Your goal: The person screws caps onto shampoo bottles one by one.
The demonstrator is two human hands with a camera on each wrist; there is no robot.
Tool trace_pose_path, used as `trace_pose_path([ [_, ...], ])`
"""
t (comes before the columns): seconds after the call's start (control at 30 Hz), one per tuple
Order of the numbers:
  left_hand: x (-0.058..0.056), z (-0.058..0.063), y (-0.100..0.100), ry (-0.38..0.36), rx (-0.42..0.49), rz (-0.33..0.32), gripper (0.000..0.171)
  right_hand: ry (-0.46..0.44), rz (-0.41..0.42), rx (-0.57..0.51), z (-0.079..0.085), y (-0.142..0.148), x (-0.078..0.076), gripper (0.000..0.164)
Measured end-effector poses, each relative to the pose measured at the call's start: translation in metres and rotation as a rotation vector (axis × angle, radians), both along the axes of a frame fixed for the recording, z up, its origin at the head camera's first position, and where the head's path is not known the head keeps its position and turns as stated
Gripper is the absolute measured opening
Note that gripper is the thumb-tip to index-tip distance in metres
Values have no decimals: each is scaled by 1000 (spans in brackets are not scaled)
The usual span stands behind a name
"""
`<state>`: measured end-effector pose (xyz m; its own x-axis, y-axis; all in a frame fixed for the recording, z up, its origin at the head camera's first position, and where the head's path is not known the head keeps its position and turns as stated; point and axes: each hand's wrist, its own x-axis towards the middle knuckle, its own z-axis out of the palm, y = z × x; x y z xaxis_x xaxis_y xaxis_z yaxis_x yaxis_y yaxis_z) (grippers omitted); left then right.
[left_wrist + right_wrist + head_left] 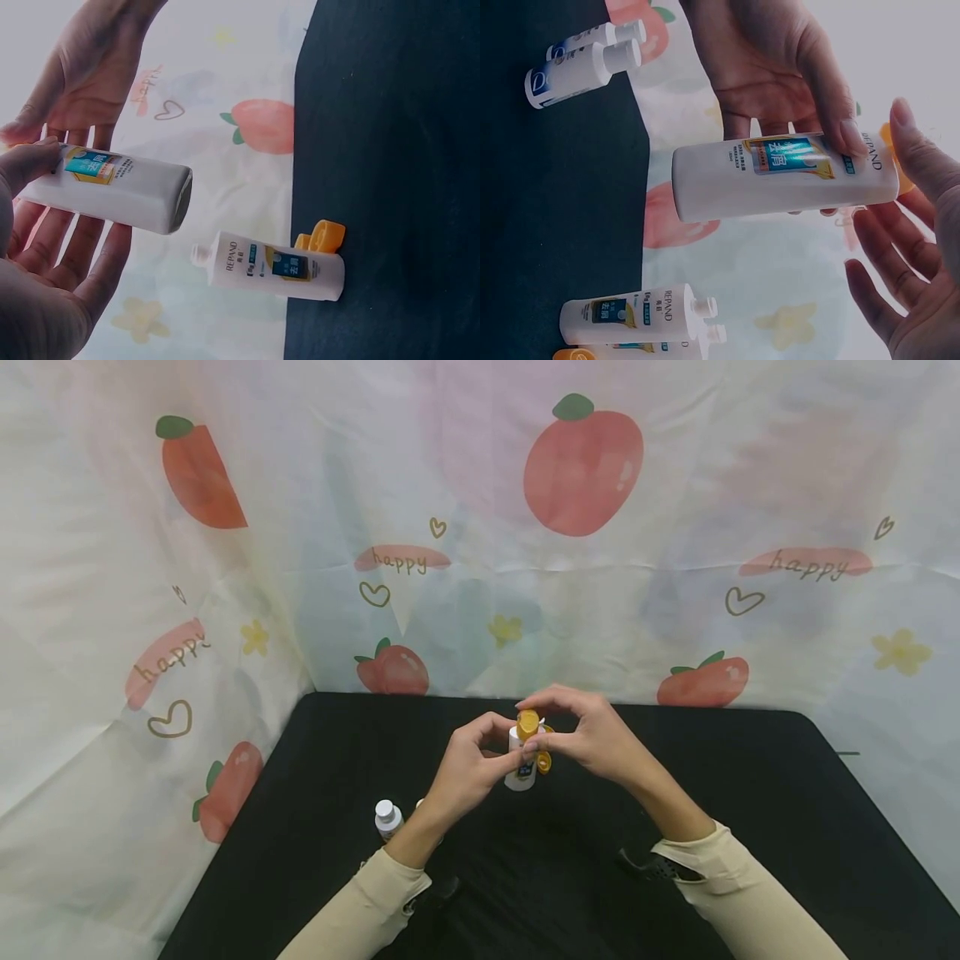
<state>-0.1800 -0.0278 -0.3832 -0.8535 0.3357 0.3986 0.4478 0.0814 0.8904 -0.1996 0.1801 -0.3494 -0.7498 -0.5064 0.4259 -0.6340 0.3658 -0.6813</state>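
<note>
My left hand (468, 764) holds a white shampoo-style bottle (142, 191) with a blue-and-gold label, gripping its body between thumb and fingers. An orange cap (904, 174) sits at the bottle's top end, pinched between the thumb and fingers of my right hand (592, 735). Beyond the hands, two similar white bottles stand on the black table; the nearer bottle (649, 316) and the one behind it (686, 350) show bare white necks. Loose orange caps (328, 235) lie beside them. The held bottle's neck is hidden under the cap.
Two white bottles with white caps, one in front (570, 75) and one behind (592, 35), stand on the table's left side, partly hidden by my left forearm in the head view. A fruit-patterned curtain (480, 485) rises behind the black table (750, 777).
</note>
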Motion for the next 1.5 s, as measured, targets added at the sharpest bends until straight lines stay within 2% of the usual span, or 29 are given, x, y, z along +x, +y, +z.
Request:
trace_pose_path([
  [0.1, -8, -13, 0, 14, 4, 2, 21, 14, 0, -6, 0, 1, 0, 38],
  [0.3, -8, -13, -1, 23, -2, 1, 25, 50, -1, -14, 2, 0, 2, 35],
  [0.63, -7, -13, -3, 21, -5, 17, 26, 62, 7, -42, 25, -7, 21, 29],
  [0.93, -8, -13, -5, 22, -7, 25, 26, 77, -33, -28, 27, -8, 22, 24],
  [1.13, -8, -13, -6, 12, -11, 39, 27, 87, -12, -29, 25, -5, 20, 26],
  [1.3, -6, -7, -7, -18, -15, 67, 29, 60, 38, -65, 11, 4, 7, 30],
  [1.5, 5, 13, -7, -12, -43, 64, 28, 24, 56, -116, -2, 10, -7, 27],
])
